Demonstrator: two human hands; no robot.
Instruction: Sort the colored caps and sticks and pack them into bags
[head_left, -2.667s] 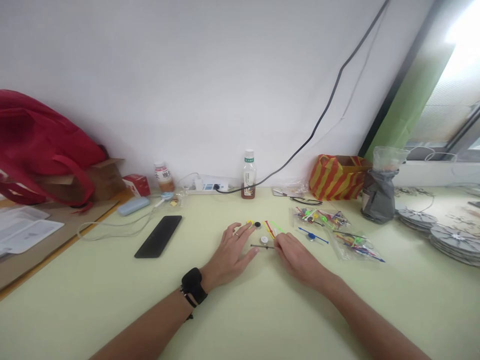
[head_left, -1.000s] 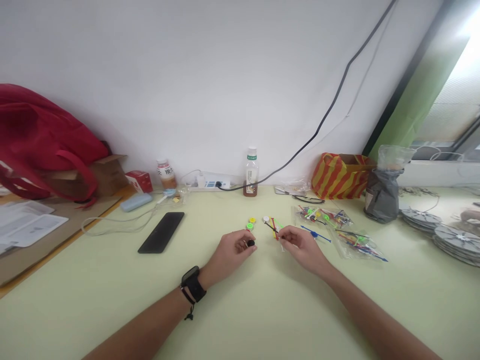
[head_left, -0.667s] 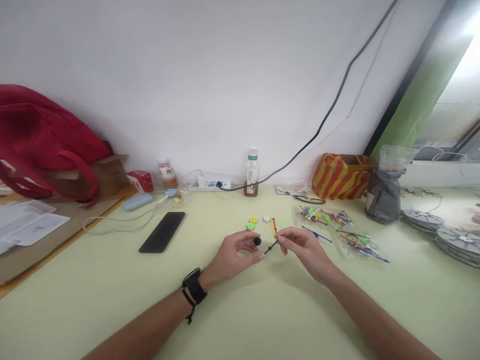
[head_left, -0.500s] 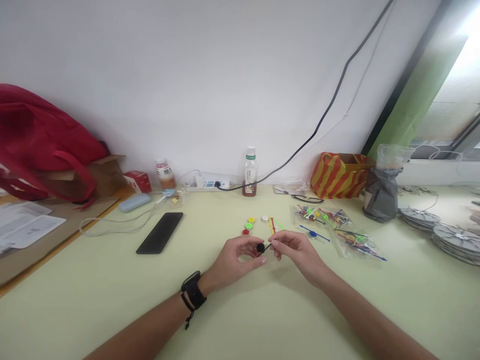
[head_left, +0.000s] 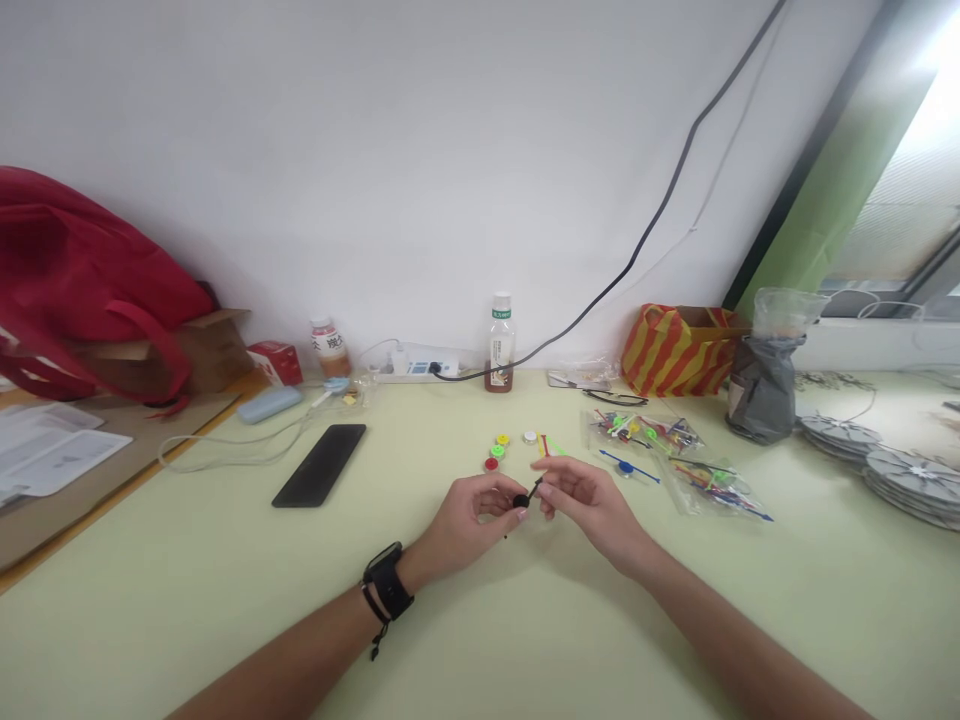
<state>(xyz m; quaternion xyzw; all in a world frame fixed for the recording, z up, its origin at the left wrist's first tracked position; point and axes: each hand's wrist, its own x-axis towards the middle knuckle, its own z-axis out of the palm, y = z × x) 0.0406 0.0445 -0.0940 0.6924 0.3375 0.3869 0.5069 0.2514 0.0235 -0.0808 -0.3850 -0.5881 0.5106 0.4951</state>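
Note:
Between the thumb and fingers of my left hand (head_left: 476,515) is a small round black piece (head_left: 520,501). My right hand (head_left: 589,505) pinches a thin black arrow-like stick (head_left: 535,488) right beside it; a small dark tip shows below my left thumb. Whether stick and round piece are joined I cannot tell. Just beyond my hands lie a red round piece (head_left: 491,464), a green one (head_left: 497,452), a yellow one (head_left: 502,440) and a white one (head_left: 530,438). A red stick (head_left: 546,448) is partly hidden by my right hand. A blue arrow with a round centre (head_left: 625,468) lies to the right.
Clear bags of coloured pieces (head_left: 720,485) lie at right, near stacked grey discs (head_left: 911,480). A black phone (head_left: 320,466) rests at left. Along the wall stand a bottle (head_left: 500,345), a power strip (head_left: 420,364) and a striped bag (head_left: 679,350).
The black stick has tilted more upright beside the round piece, and my right index finger has lifted slightly. The round piece sits slightly lower in my left fingers.

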